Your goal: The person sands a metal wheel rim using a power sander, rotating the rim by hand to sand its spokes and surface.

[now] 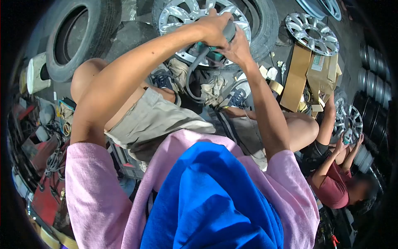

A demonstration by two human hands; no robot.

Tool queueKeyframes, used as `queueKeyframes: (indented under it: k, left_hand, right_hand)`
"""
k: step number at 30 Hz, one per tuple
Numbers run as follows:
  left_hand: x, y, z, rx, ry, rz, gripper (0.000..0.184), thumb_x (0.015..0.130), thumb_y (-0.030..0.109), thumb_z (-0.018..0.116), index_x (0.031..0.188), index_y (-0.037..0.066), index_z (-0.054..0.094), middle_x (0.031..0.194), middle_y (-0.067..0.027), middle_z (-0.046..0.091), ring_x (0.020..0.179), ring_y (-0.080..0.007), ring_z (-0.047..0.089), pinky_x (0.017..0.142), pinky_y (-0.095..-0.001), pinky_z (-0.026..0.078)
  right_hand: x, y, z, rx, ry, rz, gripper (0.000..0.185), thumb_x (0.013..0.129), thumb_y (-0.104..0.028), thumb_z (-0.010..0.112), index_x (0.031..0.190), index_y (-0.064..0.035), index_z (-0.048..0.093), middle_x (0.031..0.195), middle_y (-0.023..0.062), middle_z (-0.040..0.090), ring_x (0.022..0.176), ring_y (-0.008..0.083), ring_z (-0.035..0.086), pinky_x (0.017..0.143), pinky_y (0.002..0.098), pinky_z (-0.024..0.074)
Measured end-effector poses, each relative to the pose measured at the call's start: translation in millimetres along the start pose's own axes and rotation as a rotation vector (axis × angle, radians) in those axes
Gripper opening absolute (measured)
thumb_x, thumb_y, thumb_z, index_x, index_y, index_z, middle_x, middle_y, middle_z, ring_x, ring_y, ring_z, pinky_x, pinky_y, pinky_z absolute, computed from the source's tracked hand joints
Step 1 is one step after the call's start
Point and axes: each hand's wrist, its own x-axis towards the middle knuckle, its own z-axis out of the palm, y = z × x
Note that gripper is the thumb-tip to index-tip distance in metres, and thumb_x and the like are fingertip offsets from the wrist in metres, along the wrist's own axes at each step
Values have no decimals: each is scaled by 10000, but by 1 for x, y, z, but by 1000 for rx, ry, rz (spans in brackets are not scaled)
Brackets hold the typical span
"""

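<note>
Item 1: corded power tool (229, 30), dark grey and teal, over the middle and near edge of a silver spoked wheel (171, 19); whether it touches the spokes cannot be told. Its thick black cord (189, 81) loops down toward the person's feet.

Item 2: left hand (213, 31), fingers spread and clamped over the tool's top.

Item 3: right hand (238, 49), fingers clamped on the tool's right side, tips partly hidden.

Item 4: black tyre (265, 31) around the silver wheel; whether the wheel sits in or on it cannot be told.

Item 5: second tyre (52, 50), to the left on the floor, beside a white container (38, 74).

Item 6: crumpled pale rag (213, 92), between the person's shoes, below the tyre's near edge.

Item 7: tape roll (275, 86), right of the right shoe (238, 98), near a cardboard box (295, 76).

Item 8: another spoked wheel (313, 35), at the box's far end.

Item 9: co-worker in a dark red shirt (333, 189), far right, hands at a smaller-looking wheel (354, 116).
</note>
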Motion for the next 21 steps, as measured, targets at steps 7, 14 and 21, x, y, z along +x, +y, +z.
queueKeyframes:
  k: [7, 14, 21]
  left_hand:
    - [46, -67, 2, -184, 168, 172, 1019, 587, 362, 912, 1430, 23, 451, 1249, -301, 612, 1218, -417, 585, 1050, -454, 481]
    - [19, -33, -1, -310, 193, 46, 1064, 592, 368, 927, 1438, -3, 398, 1284, -316, 588, 1233, -427, 581, 1063, -442, 472]
    - [-8, 11, -50, -133, 87, -28, 1086, 603, 391, 912, 1409, -95, 370, 1275, -373, 593, 1235, -457, 593, 1028, -459, 496]
  right_hand:
    - [62, 3, -3, -151, -176, 83, 1028, 565, -568, 956, 1221, 122, 569, 1158, 264, 646, 1120, 435, 607, 982, 484, 500]
    - [61, 11, -39, -337, -177, -231, 879, 556, -548, 947, 1063, 97, 630, 1207, 226, 605, 1114, 415, 579, 953, 481, 492]
    - [59, -12, -57, -229, -133, -186, 816, 581, -481, 949, 1059, 99, 629, 1158, 246, 605, 1087, 432, 582, 953, 502, 490]
